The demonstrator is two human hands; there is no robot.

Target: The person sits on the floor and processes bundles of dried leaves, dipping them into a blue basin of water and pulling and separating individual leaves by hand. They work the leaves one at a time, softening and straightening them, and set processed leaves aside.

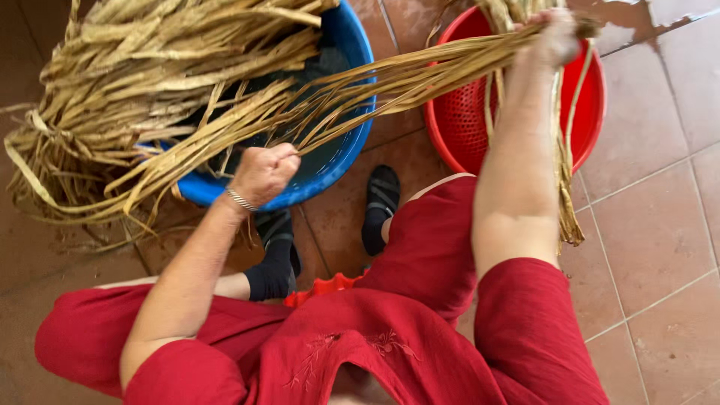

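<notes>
Two round plastic vessels sit on the reddish tile floor [660, 225]: a blue tub [337, 161] at upper left and a red perforated basket [465, 120] at upper right, close beside each other; neither shows a label. Across both runs a bundle of long dried straw-coloured leaves [150, 97], the largest thing in view. Its loose ends fan out over the tub and spill past its left rim onto the floor, while the gathered end rises to the right above the basket, with a few strands hanging down beside the forearm.

The right hand [556, 34] is closed round the gathered end of the bundle, held up over the basket. The left hand [262, 172], a metal bracelet [241, 199] at its wrist, is fisted at the tub's near rim, pinching a few strands drawn from the bundle. Below, red trousers and black socked feet [381, 202] rest on the tiles between tub and basket.
</notes>
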